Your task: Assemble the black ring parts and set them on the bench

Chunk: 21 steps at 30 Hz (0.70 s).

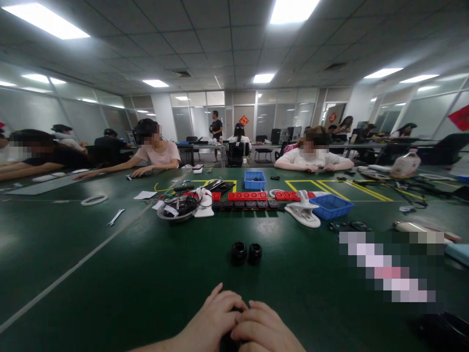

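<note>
At the near edge of the green table [110, 274], my left hand [214, 320] and right hand [266, 330] lay knuckles-up, pressed together around a small dark object [229, 342], mostly hidden; I could not tell how firmly they gripped it. Beyond the hands, two black round caps [246, 253] sat touching. Farther past the caps lay a row of red blocks [247, 196] and a blue basket [331, 207].
</note>
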Tool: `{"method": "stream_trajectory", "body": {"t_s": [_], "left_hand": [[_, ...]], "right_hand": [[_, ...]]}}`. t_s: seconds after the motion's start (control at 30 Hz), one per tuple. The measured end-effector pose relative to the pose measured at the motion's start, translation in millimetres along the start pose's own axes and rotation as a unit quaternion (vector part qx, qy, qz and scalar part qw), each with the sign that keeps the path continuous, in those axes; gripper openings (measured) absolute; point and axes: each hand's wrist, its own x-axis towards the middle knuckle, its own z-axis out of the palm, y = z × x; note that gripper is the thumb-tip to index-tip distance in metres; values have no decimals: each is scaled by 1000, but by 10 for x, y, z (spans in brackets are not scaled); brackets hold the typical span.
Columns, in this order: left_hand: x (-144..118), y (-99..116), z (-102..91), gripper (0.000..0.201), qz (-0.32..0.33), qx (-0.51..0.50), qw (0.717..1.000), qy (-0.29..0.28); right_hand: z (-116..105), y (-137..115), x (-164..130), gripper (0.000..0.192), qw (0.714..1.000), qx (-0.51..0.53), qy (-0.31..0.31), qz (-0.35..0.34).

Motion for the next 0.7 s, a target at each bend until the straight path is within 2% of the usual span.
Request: {"method": "stream_trajectory", "body": {"t_s": [0.1,0.27,0.37,0.53,0.7], "left_hand": [[-16,27,-16,38,-5,4,1000,-7],[-21,61,-58,39,-2,-11,1000,-4],[-14,23,-38,46,-4,-8,1000,2],[-8,-53,27,55,34,-3,999,4],[13,-58,67,48,12,20,1000,13]], "right_hand": [[-109,-5,32,25,995,15,-95,11],[-157,-3,58,16,997,8,-73,-22],[-104,34,0,20,998,-28,-56,-29],[-3,109,-159,35,996,-54,-53,48],[-12,94,-151,35,988,16,-118,95]]}}
